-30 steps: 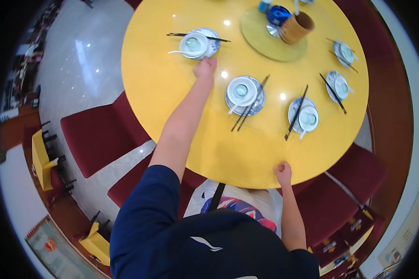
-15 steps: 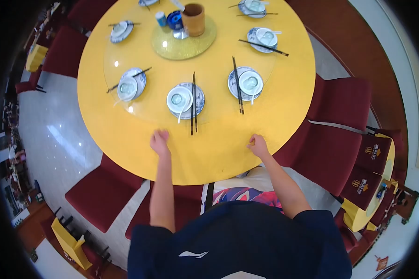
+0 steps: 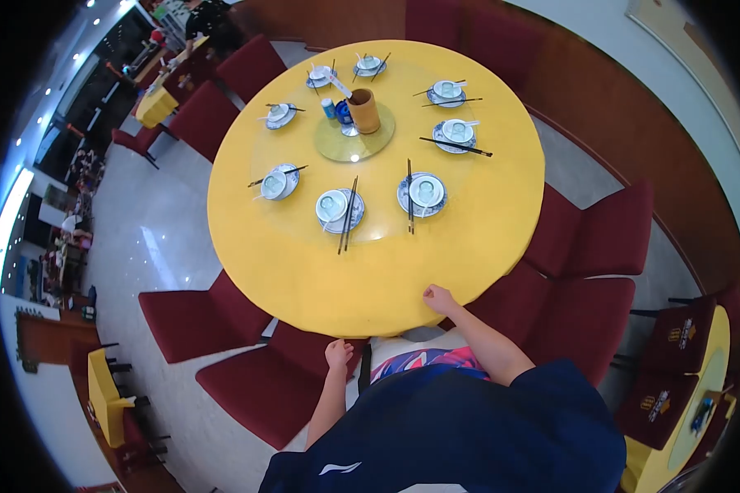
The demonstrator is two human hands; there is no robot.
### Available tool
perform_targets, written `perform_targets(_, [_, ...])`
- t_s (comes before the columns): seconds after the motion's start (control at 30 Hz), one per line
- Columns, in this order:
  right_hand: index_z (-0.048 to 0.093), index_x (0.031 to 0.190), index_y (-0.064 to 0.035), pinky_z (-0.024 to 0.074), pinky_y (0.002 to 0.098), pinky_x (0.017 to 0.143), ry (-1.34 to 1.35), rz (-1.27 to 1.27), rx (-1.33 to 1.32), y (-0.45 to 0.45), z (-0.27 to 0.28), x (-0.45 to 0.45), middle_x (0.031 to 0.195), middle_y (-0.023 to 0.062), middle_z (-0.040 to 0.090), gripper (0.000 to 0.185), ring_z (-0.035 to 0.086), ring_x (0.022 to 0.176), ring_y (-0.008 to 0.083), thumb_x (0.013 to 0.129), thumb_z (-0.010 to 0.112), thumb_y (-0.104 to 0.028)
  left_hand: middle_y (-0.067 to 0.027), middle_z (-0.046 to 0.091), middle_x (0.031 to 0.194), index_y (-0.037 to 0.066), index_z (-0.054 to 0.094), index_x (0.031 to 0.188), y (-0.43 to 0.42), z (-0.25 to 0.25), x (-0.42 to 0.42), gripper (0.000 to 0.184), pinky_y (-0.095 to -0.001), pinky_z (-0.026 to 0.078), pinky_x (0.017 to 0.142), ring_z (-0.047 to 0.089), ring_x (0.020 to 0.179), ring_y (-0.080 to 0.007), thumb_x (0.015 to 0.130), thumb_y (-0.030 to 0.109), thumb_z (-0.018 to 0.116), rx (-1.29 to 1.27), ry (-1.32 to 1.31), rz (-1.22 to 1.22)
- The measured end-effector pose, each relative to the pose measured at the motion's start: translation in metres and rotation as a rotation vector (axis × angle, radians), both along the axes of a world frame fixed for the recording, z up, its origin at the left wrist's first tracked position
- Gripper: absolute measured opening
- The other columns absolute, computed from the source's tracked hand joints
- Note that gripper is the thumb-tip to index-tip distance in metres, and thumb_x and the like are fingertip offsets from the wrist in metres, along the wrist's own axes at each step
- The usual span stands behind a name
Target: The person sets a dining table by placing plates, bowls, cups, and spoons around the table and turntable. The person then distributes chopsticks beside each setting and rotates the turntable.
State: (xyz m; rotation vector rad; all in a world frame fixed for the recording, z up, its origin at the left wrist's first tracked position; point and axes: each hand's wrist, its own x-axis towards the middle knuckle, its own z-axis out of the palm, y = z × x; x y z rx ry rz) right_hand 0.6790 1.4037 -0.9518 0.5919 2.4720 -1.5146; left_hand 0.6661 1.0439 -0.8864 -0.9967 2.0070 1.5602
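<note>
My left hand (image 3: 339, 352) hangs just off the near edge of the round yellow table (image 3: 370, 283), its fingers curled and nothing visible in them. Above the table's near right part is my right hand (image 3: 440, 299), also curled, with no object showing. The closest settings are a bowl and saucer (image 3: 331, 207) with black chopsticks (image 3: 351, 215) on their right, and another bowl (image 3: 426, 191) with chopsticks (image 3: 410, 197) on its left. Several more such settings ring the table.
A glass turntable (image 3: 349, 146) at the table's middle carries a brown cylinder (image 3: 363, 112), a blue pot (image 3: 344, 112) and a small can (image 3: 328, 108). Dark red chairs (image 3: 584, 320) surround the table. People and other yellow-covered tables (image 3: 156, 107) appear at the far left.
The view has tilted up and shows the whole table. My left hand has drawn back from beside the left bowl to off the table edge. My right hand stays near the edge.
</note>
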Motion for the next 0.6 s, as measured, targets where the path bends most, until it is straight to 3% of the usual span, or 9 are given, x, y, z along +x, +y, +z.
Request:
perform_targets(0.07, [0.061, 0.090, -0.0030, 0.0522, 0.0381, 0.071, -0.022, 0.059, -0.018, 0.013, -0.005, 0.044, 0.083, 0.0148, 0.067, 0.021, 0.066, 0.078, 0.0275, 0.078, 0.064, -0.021, -0.0136, 0.063, 0.093, 0.001, 0.052, 0.115, 0.009, -0.010, 0.036, 0.029, -0.0329, 0.053, 0.066, 0.064, 0.079, -0.0207, 0.091, 0.017, 0.051, 0.099, -0.035, 0.083])
perform_targets(0.1, [0.061, 0.092, -0.0033, 0.0520, 0.0363, 0.066, -0.065, 0.045, -0.137, 0.019, -0.013, 0.068, 0.080, 0.0129, 0.067, 0.021, 0.065, 0.072, 0.0243, 0.079, 0.063, -0.021, -0.0121, 0.064, 0.084, 0.003, 0.054, 0.104, 0.017, -0.019, 0.055, 0.019, -0.0305, 0.051, 0.054, 0.064, 0.067, -0.0192, 0.089, 0.015, 0.055, 0.158, -0.027, 0.172])
perform_targets(0.2, [0.060, 0.094, -0.0071, 0.0488, 0.0251, 0.053, -0.354, -0.028, -0.523, 0.048, -0.009, 0.134, 0.075, 0.0034, 0.061, 0.014, 0.059, 0.064, 0.0106, 0.089, 0.059, -0.020, -0.0131, 0.064, 0.084, 0.002, 0.054, 0.103, 0.048, -0.044, 0.115, 0.019, -0.0311, 0.051, 0.055, 0.064, 0.068, -0.0201, 0.089, 0.014, 0.055, 0.269, -0.062, 0.189])
perform_targets(0.27, [0.060, 0.096, -0.0085, 0.0487, 0.0265, 0.053, -0.412, -0.050, -0.606, 0.071, -0.031, 0.179, 0.075, 0.0034, 0.061, 0.013, 0.058, 0.062, 0.0120, 0.089, 0.060, -0.020, -0.0121, 0.065, 0.080, -0.001, 0.057, 0.098, 0.069, -0.068, 0.148, 0.018, -0.0307, 0.050, 0.060, 0.063, 0.068, -0.0188, 0.088, 0.013, 0.056, 0.248, -0.029, 0.172])
perform_targets(0.33, [0.059, 0.097, -0.0096, 0.0481, 0.0269, 0.052, -0.623, -0.165, -0.666, 0.094, -0.047, 0.215, 0.074, 0.0033, 0.061, 0.013, 0.058, 0.061, 0.0117, 0.089, 0.059, -0.019, -0.0096, 0.065, 0.074, -0.002, 0.059, 0.092, 0.085, -0.078, 0.172, 0.016, -0.0283, 0.049, 0.063, 0.062, 0.067, -0.0160, 0.087, 0.012, 0.057, 0.075, 0.198, -0.004])
perform_targets(0.47, [0.060, 0.095, -0.0093, 0.0467, 0.0288, 0.048, -0.607, -0.381, -0.650, 0.125, -0.052, 0.263, 0.074, 0.0043, 0.062, 0.011, 0.057, 0.057, 0.0133, 0.089, 0.057, -0.018, -0.0067, 0.064, 0.075, 0.002, 0.062, 0.091, 0.122, -0.017, 0.149, 0.015, -0.0253, 0.046, 0.053, 0.061, 0.063, -0.0131, 0.091, 0.015, 0.054, 0.136, 0.211, 0.017])
perform_targets(0.6, [0.060, 0.097, -0.0108, 0.0474, 0.0286, 0.054, -0.632, -0.511, -0.796, 0.141, -0.068, 0.269, 0.075, 0.0034, 0.062, 0.012, 0.058, 0.062, 0.0127, 0.089, 0.056, -0.019, -0.0056, 0.064, 0.079, 0.001, 0.061, 0.096, 0.158, 0.009, 0.080, 0.021, -0.0242, 0.050, 0.061, 0.061, 0.068, -0.0126, 0.095, 0.020, 0.052, 0.154, 0.270, -0.071])
